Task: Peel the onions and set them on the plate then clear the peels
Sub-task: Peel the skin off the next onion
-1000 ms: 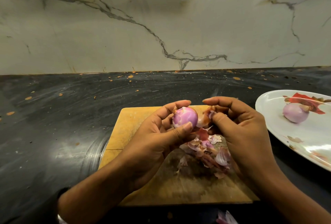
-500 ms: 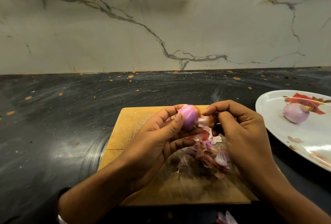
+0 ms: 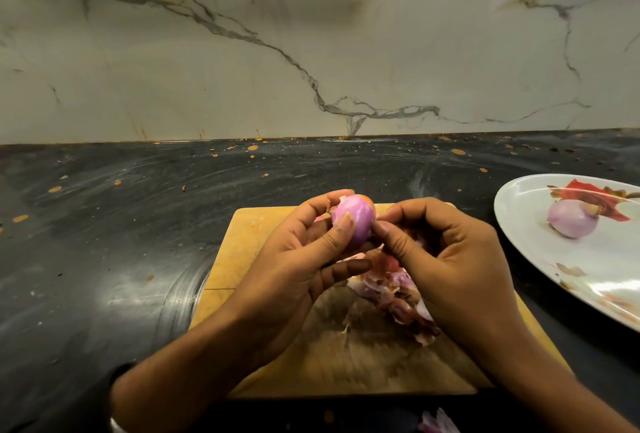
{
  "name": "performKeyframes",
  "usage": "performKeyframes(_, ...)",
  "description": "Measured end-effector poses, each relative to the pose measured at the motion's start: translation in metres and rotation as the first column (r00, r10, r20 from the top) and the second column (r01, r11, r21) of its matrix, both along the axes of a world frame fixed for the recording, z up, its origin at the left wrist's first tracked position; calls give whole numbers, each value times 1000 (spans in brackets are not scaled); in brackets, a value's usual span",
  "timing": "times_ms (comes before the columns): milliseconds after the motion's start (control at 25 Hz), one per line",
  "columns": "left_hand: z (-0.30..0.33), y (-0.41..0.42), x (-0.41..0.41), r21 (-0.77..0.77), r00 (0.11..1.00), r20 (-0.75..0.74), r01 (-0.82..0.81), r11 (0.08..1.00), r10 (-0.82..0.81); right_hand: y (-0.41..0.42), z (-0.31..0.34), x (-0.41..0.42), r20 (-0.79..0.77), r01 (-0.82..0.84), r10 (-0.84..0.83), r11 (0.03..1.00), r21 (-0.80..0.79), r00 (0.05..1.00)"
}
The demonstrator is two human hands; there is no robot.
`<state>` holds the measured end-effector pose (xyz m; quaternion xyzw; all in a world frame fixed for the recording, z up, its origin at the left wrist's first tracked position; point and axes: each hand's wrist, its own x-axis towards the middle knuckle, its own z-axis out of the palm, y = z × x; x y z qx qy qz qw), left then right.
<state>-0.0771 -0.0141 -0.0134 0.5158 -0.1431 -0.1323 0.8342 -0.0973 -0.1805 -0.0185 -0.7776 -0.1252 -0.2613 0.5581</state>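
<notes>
My left hand [image 3: 298,259] grips the onion [image 3: 354,219], fingers curled behind it, thumb pressed on its front. The onion is held above the far edge of the cutting board [image 3: 242,249], mostly pink and bare, with a bit of orange skin at its top.

My right hand [image 3: 446,259] is closed in a pinch against the onion's right side, thumb and forefinger tips meeting at the skin there. I cannot tell how much peel is between them.

Peels [image 3: 391,290] lie in a loose heap on the board, below and between my hands, partly hidden by the right one. One more scrap of peel [image 3: 438,424] sits at the near edge of the view, off the board.

Plate [image 3: 519,224] on the dark counter [image 3: 121,242] to the right, just beside the board. One peeled onion [image 3: 571,223] rests on it, near the far rim, next to the plate's red printed pattern.

Orange specks scattered over the far counter. Marble wall [image 3: 311,51] behind.
</notes>
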Motion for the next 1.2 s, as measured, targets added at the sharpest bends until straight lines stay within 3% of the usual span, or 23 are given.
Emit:
performKeyframes(320, 0, -2, 0, -1, 1000, -7, 11, 1000, -11, 3, 0, 2, -40, -60, 59, 998, -31, 997)
performKeyframes(520, -4, -1, 1, 23, 1000, -18, 11, 1000, -11, 6, 2, 3, -112, -158, 162, 987, 43, 981)
performKeyframes(720, -3, -1, 2, -1, 999, -34, -15, 1000, 15, -3, -3, 6, -240, -110, 146, 981, 159, 960)
performKeyframes(920, -1, 1, 3, -38, 999, -32, -14, 999, 13, 5, -2, 0, -77, -50, 45, 996, -70, 996)
performKeyframes(1200, -1, 2, 1, 40, 1000, 19, -15, 999, 14, 1, -2, 0, 37, 12, -12, 1000, 1, 999)
